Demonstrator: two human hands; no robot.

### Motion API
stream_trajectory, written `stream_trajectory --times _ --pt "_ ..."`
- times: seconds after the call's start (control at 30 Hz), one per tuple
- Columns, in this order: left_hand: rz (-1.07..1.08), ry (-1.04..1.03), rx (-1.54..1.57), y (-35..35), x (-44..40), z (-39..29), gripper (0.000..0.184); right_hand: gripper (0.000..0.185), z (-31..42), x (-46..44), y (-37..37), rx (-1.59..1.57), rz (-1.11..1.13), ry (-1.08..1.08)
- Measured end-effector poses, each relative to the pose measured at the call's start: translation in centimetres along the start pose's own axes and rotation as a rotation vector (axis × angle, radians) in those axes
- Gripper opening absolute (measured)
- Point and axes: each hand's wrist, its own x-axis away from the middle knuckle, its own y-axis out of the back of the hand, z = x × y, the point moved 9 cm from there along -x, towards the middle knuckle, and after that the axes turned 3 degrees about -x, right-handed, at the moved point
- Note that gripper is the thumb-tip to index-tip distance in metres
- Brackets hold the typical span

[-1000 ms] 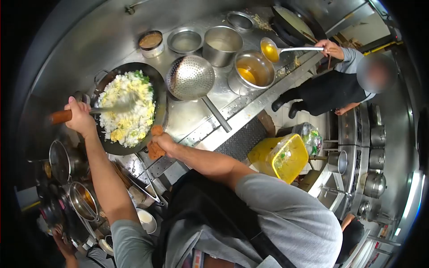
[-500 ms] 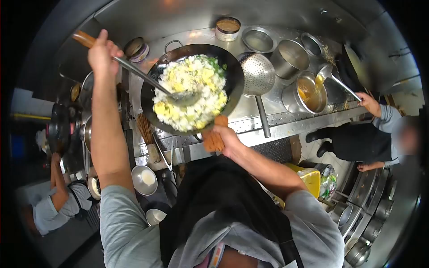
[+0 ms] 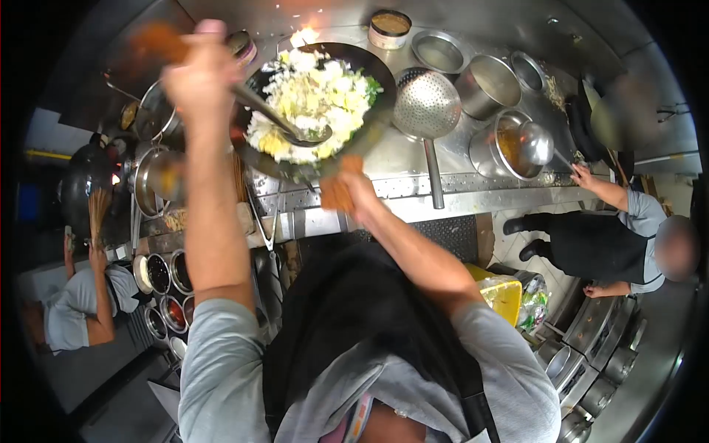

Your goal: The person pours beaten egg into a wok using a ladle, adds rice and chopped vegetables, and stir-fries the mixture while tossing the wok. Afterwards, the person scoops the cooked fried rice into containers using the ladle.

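My left hand (image 3: pixel 199 74), blurred by motion, is closed around the wooden-ended handle of a metal ladle (image 3: pixel 262 111). The ladle's bowl rests in fried rice (image 3: pixel 314 92) with yellow egg and chopped greens. This rice fills a black wok (image 3: pixel 380 74), tilted, with some grains in the air above its far rim. My right hand (image 3: pixel 358 196) grips the near edge of the wok through a folded orange cloth (image 3: pixel 338 188). Flame (image 3: pixel 304 37) shows behind the wok.
Right of the wok lie a perforated strainer (image 3: pixel 427 103) and several metal pots. A co-worker (image 3: pixel 620 236) at right holds a ladle (image 3: pixel 537 144) over a pot (image 3: pixel 487 151). Another person (image 3: pixel 85 310) at left holds a bamboo brush (image 3: pixel 98 214) by a second wok. Tongs (image 3: pixel 267 221) hang near the counter edge.
The wok has moved away from my body and tilted, and rice has been thrown up. My left hand has moved up and right with the ladle. The left co-worker now holds a brush.
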Motion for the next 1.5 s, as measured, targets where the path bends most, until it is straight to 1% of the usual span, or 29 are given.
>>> stream_trajectory --times 0.07,0.13,0.17,0.2,0.27,0.3,0.33,0.37,0.4,0.47,0.5,0.6,0.67,0.7,0.73,0.77,0.8,0.87,0.93,1.0,1.07,1.13,1.23,1.27,1.3,1.33,1.37,1.47,1.5 --pt "-0.067 0.043 0.135 -1.4 0.9 6.1 0.037 0.037 0.3 0.2 -1.0 -0.024 0.066 -0.021" --pt "-0.093 0.059 0.044 0.3 -2.6 7.7 0.03 0.037 0.7 1.5 -0.5 -0.006 0.096 -0.011" --pt "-0.094 -0.001 0.101 1.0 -4.1 5.6 0.027 0.037 -0.3 4.3 1.8 0.02 0.083 -0.007" --pt "-0.105 0.094 0.245 1.4 -4.6 3.4 0.027 0.037 -1.3 6.4 3.4 0.044 0.066 0.0" --pt "0.02 0.131 0.32 1.3 -3.7 -2.1 0.026 0.038 -1.3 6.4 4.8 -0.012 0.06 0.087" --pt "0.14 0.064 0.319 1.3 -2.9 -3.6 0.027 0.037 -2.0 5.4 4.5 -0.006 0.208 0.024" --pt "0.206 0.011 0.383 1.1 -1.2 -4.5 0.028 0.029 -1.0 3.9 2.7 -0.117 0.094 0.036" --pt "0.056 -0.002 0.182 0.9 0.3 -2.3 0.03 0.031 0.4 3.7 -0.6 -0.034 0.168 -0.073" --pt "-0.092 -0.025 -0.019 0.6 2.0 0.3 0.031 0.03 0.9 0.8 -1.2 -0.058 -0.012 -0.042" --pt "-0.088 0.051 0.202 0.4 1.2 7.4 0.032 0.03 -0.2 -0.9 -1.1 -0.02 0.014 0.025" --pt "-0.142 0.041 0.15 1.6 -0.7 8.0 0.031 0.03 -0.2 0.2 -0.3 -0.012 0.029 0.042" --pt "0.012 0.168 0.291 1.6 -4.3 1.5 0.035 0.029 -2.5 5.3 5.5 -0.008 0.12 0.082" --pt "0.142 0.151 0.258 1.6 -4.4 -2.9 0.039 0.026 -0.9 6.9 4.7 0.013 0.045 0.135" --pt "0.202 0.091 0.292 1.2 -3.0 -4.7 0.038 0.025 -0.8 6.4 2.8 -0.072 0.074 0.051" --pt "0.104 0.103 0.193 1.0 -2.0 -3.3 0.033 0.024 -0.5 4.6 0.7 -0.155 0.101 -0.035" --pt "0.003 0.113 0.093 0.7 -0.6 -0.8 0.029 0.022 -1.9 -1.6 1.0 -0.171 0.246 -0.053" --pt "-0.104 0.115 -0.009 1.0 0.2 1.7 0.025 0.02 1.2 1.6 -3.2 -0.125 0.028 -0.045" --pt "-0.113 0.153 0.116 1.8 -1.6 6.9 0.028 0.022 0.0 0.1 -1.7 -0.036 0.025 -0.001" --pt "-0.01 0.166 0.279 2.9 -5.7 6.1 0.033 0.029 -0.8 4.7 0.5 -0.009 0.105 -0.027" --pt "0.073 0.13 0.265 3.1 -8.8 0.9 0.037 0.032 -0.7 6.6 3.5 0.004 0.048 0.098" --pt "0.297 0.148 0.361 1.5 -11.1 -3.2 0.031 0.03 -0.7 6.3 3.1 -0.005 0.031 0.03" --pt "0.105 0.072 0.219 -1.3 -8.3 -6.5 0.029 0.032 0.2 2.2 0.0 -0.034 0.059 -0.057" --pt "-0.139 0.053 0.15 -5.2 -3.7 -7.5 0.029 0.028 1.1 -4.6 -2.4 -0.08 0.027 -0.012" --pt "0.096 -0.145 -0.108 -5.2 -4.3 -3.3 0.037 0.027 1.9 -4.6 -3.4 -0.089 -0.009 0.005" --pt "0.074 -0.054 -0.043 -5.9 -2.8 1.1 0.043 0.027 2.5 -4.7 -3.7 -0.094 -0.044 0.022" --pt "0.123 -0.116 -0.103 -6.5 -0.7 5.2 0.038 0.028 2.2 -5.5 -3.1 -0.088 -0.045 0.039" --pt "0.09 0.14 0.204 -5.7 -0.2 10.6 0.03 0.028 1.7 -6.9 -2.3 -0.084 -0.041 0.058" --pt "0.127 0.183 0.135 -3.3 -5.9 11.2 0.027 0.031 2.1 -7.8 -2.2 -0.016 0.021 0.094" --pt "0.08 0.186 0.166 -2.8 -6.6 8.7 0.028 0.032 2.3 -8.1 -2.3 0.001 0.03 0.091"
